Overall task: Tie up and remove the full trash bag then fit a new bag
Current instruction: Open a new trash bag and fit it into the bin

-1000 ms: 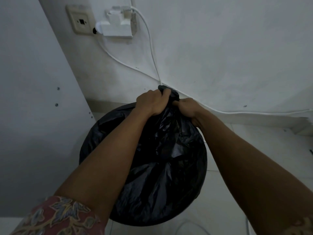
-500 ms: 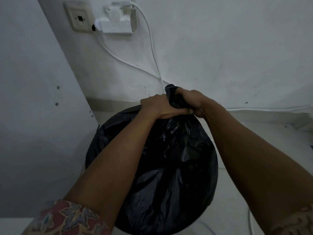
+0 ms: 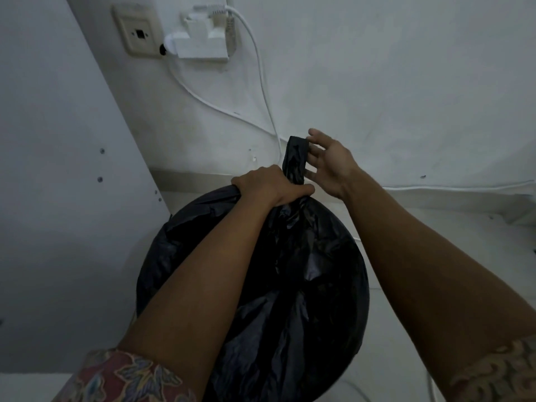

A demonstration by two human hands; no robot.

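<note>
- The black trash bag (image 3: 304, 285) bulges low between both forearms, near the wall; its film looks thin, soft and slippery, and the load is probably heavy.
- Its twisted neck (image 3: 294, 158) stands upright and looks the safest place to hold.
- The left hand (image 3: 269, 185) has its fingers clenched round the neck's base.
- The right hand (image 3: 330, 163) has its fingers spread beside the neck's tip, gripping nothing.
- A white cable (image 3: 261, 71) hangs behind.

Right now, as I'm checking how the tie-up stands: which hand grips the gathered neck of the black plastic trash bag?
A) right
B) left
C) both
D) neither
B: the left hand is curled round the neck of the black plastic trash bag; the right hand has its fingers spread.
</note>
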